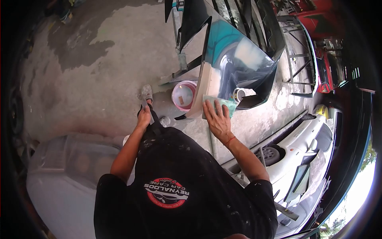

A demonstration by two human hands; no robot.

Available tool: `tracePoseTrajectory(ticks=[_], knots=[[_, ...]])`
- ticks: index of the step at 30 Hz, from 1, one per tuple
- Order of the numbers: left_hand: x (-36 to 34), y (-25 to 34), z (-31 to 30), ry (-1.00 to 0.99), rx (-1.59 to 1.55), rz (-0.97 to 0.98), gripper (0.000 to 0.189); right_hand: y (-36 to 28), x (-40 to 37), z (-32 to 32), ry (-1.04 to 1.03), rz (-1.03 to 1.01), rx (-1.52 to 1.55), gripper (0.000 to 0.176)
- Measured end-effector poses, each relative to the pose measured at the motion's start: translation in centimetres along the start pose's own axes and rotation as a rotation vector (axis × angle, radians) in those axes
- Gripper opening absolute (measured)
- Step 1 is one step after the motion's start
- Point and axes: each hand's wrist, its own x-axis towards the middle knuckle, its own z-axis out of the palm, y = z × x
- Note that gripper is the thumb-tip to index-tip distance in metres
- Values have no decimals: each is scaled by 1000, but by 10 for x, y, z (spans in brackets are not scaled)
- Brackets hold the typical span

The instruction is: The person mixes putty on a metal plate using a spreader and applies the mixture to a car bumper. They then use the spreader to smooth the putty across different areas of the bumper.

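Note:
My right hand (217, 118) lies with fingers extended over a pale green sheet of sandpaper (228, 106), pressing it against the lower end of a car bumper (223, 71). Teal, beige, white and dark patches cover this bumper. Down by my thigh, my left hand (144, 118) is closed around a thin grey strip (144, 104), whose exact kind I cannot make out. A pink bucket (194, 95) with cloudy liquid and a small brown piece inside stands beside the bumper's beige edge. Close to the sheet is a small round can-like thing (239, 95).
A silver-grey car (47, 171) is at the left, and a white car (294, 139) at the right. Metal frames (300, 55) stand behind the bumper. The concrete floor (99, 91) has dark stains; my shoe (147, 92) is near the bucket.

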Motion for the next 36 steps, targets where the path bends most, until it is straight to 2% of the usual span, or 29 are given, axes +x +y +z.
tracePoseTrajectory(ticks=[5,19,32,36], knots=[[4,2,0,38,-39,30,60,1,-6,2,-26,-11,44,62],[1,7,8,-8,-18,95,65,10,3,3,-6,-9,94,69],[0,10,9,-25,-30,70,61,5,9,-3,-17,20,119,68],[-8,24,4,-30,7,7,60,5,8,-2,-8,31,119,68]])
